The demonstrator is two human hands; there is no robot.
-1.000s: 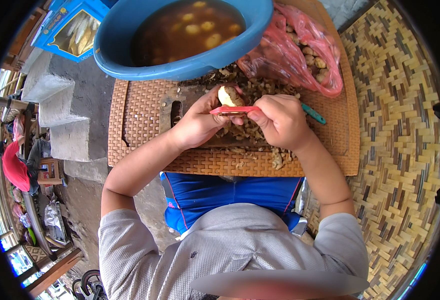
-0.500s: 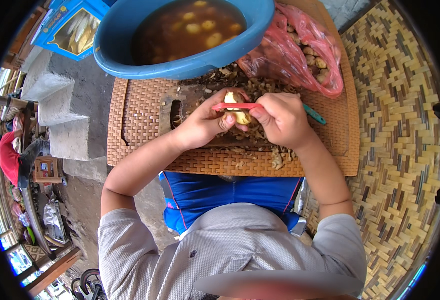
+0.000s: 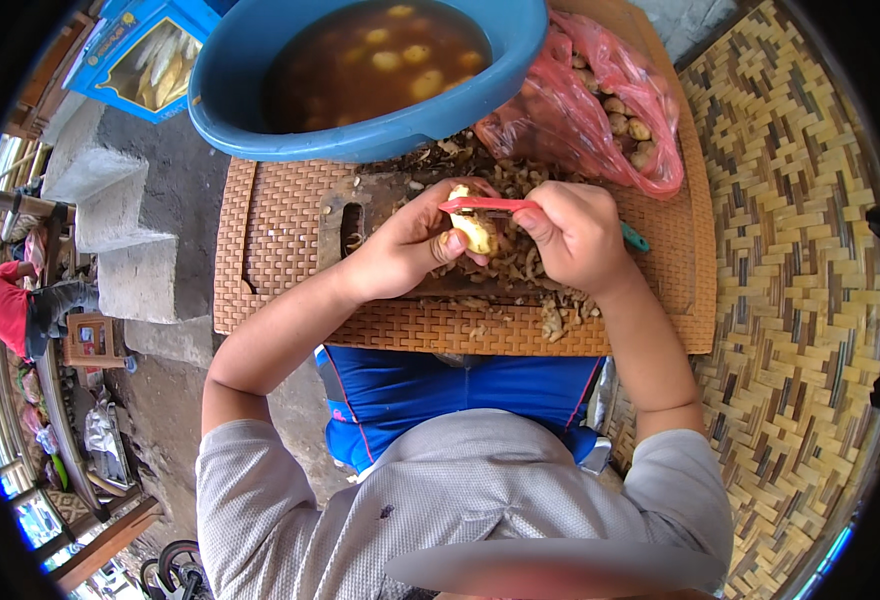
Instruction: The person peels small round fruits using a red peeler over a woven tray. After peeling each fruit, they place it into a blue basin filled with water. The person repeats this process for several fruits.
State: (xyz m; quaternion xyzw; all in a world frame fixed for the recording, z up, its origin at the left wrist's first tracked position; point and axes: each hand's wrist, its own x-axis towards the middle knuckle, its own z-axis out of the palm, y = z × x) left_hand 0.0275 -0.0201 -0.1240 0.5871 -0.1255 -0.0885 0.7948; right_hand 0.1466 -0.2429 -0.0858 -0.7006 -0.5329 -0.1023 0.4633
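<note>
My left hand (image 3: 412, 247) is closed round a partly peeled potato (image 3: 478, 236), pale yellow with brown skin on parts of it. My right hand (image 3: 578, 236) grips a peeler (image 3: 495, 204), whose red head lies across the upper end of the potato. A teal end with a hole pokes out on the far side of my right fist; its middle is hidden by the fingers. Below both hands is a worn wooden board (image 3: 335, 215) with a slot handle, strewn with brown peelings (image 3: 520, 265).
A blue basin (image 3: 360, 145) of brown water with several pale potatoes stands beyond the board. Right of it, a red plastic bag (image 3: 650, 150) holds unpeeled potatoes. Everything rests on a woven brown tabletop (image 3: 270, 240). A person in red (image 3: 10, 310) is far left.
The peeler has shifted slightly right and up, from the potato's middle to its upper end. More pale flesh faces up. The person in red has moved a little.
</note>
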